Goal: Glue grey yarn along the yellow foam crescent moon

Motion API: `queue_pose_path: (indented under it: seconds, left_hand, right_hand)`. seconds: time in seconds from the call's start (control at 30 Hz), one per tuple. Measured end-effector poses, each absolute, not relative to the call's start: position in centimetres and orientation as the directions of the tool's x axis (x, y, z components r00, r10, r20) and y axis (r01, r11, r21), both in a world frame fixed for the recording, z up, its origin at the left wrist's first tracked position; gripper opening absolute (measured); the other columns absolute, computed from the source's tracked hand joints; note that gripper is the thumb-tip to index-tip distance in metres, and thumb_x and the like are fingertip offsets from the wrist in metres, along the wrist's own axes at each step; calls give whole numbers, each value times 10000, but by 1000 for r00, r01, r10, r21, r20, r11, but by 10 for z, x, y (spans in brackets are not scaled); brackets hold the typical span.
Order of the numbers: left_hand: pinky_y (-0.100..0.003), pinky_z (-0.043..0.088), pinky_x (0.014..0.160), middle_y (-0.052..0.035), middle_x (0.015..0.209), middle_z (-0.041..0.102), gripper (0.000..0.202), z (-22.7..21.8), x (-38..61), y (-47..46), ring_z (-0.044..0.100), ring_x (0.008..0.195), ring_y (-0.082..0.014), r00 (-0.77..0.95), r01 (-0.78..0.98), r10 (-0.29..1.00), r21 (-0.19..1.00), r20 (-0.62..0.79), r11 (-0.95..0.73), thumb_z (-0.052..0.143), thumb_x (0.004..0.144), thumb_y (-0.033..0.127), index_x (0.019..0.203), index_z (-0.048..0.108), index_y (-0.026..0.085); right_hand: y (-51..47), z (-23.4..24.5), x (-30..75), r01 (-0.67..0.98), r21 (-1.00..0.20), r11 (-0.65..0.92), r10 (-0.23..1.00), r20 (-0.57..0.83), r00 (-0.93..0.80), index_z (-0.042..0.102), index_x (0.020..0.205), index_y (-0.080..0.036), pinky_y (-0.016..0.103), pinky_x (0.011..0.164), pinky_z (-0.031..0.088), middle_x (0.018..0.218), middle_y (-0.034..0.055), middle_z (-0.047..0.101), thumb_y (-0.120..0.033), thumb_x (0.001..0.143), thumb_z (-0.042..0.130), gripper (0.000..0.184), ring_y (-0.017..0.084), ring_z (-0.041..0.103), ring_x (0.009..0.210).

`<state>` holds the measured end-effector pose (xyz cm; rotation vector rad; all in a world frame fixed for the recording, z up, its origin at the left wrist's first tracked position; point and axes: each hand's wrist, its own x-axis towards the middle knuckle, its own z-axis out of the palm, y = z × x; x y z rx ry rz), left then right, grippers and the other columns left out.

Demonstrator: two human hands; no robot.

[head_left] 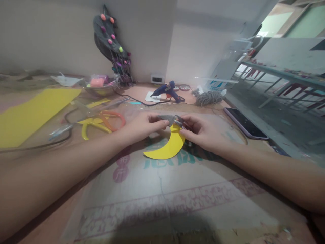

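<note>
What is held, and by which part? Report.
The yellow crescent, near its upper end by the right grip; the left grip pinches the gray material there.

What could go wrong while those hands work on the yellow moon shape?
The yellow crescent could crease, because the right hand grips near its upper end. The phone might get bumped off, since it lies near the table's edge beside the right arm. The blue glue gun could burn someone if it's hot; I can't tell whether it's on.

The 2 hands (139, 128) (200, 133) partly hide the grey material (169, 119); the left edge crops the yellow sheet (33, 118).
</note>
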<state>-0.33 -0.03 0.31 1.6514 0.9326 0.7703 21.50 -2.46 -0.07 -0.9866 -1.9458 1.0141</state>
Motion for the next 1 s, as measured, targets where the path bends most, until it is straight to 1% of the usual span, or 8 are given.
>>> queue_pose_path:
  seconds: [0.1, 0.2, 0.3, 0.47, 0.67, 0.83, 0.93, 1.0]
  left_hand:
    - [-237, 458, 580, -42, 783, 722, 259, 1, -4, 1, 629, 667, -137, 500, 207, 865, 967, 28, -151, 645, 803, 392, 896, 710, 159]
    - [-222, 415, 515, -40, 765, 712, 256, -1, -6, 2, 576, 589, -110, 508, 231, 861, 957, 35, -175, 622, 809, 398, 834, 687, 152]
    - [-230, 419, 519, -34, 722, 690, 240, -1, -6, 3, 565, 585, -114, 509, 258, 860, 946, 39, -196, 604, 807, 377, 784, 676, 149]
    - [-265, 467, 563, -57, 720, 691, 233, 1, -5, 1, 609, 627, -151, 484, 211, 874, 965, 38, -159, 581, 815, 359, 745, 672, 155]
    - [-258, 497, 631, -23, 756, 709, 244, 2, -4, -1, 631, 685, -146, 525, 214, 848, 954, 71, -212, 667, 787, 403, 883, 708, 182]
    - [-257, 497, 632, -28, 776, 719, 257, 1, -5, 0, 638, 694, -148, 524, 224, 849, 950, 69, -215, 650, 799, 423, 854, 710, 179]
    - [-249, 487, 622, -24, 779, 712, 225, 2, -5, -1, 629, 680, -138, 523, 219, 851, 957, 50, -191, 640, 808, 391, 833, 689, 173]
    - [-251, 489, 635, -22, 760, 699, 165, 3, -4, -1, 625, 678, -136, 514, 199, 857, 966, 42, -167, 635, 802, 323, 813, 675, 164]
  right_hand:
    - [-23, -1, 215, 291, -871, 396, 858, 238, -454, 603, 1062, -231, 336, 867, 550, 1053, 36, 676, -277, 843, 630, 225, 176, 644, 961]
    - [-23, -2, 215, 290, -871, 396, 857, 237, -458, 602, 1064, -230, 333, 859, 552, 1038, 35, 679, -261, 845, 629, 223, 173, 646, 949]
    - [-23, -2, 215, 298, -867, 399, 860, 241, -450, 600, 1071, -230, 340, 855, 556, 1036, 33, 681, -255, 847, 625, 227, 175, 648, 946]
    - [-24, 0, 215, 302, -860, 411, 862, 258, -437, 611, 1067, -236, 339, 870, 559, 1057, 30, 684, -251, 843, 625, 225, 179, 651, 963]
    - [-25, 2, 214, 334, -838, 431, 856, 262, -446, 626, 1046, -248, 347, 870, 557, 1025, 22, 690, -256, 847, 621, 199, 182, 647, 946]
    - [-26, 3, 213, 287, -854, 434, 850, 282, -446, 620, 1028, -251, 346, 884, 553, 1025, 16, 687, -234, 849, 613, 179, 176, 646, 964]
    - [-25, 3, 213, 270, -858, 437, 843, 286, -455, 619, 1013, -245, 335, 893, 543, 1020, 13, 686, -209, 840, 618, 177, 167, 642, 964]
    - [-24, 3, 214, 261, -873, 411, 856, 272, -439, 619, 1017, -237, 320, 870, 541, 1024, 16, 682, -204, 830, 628, 191, 164, 637, 957]
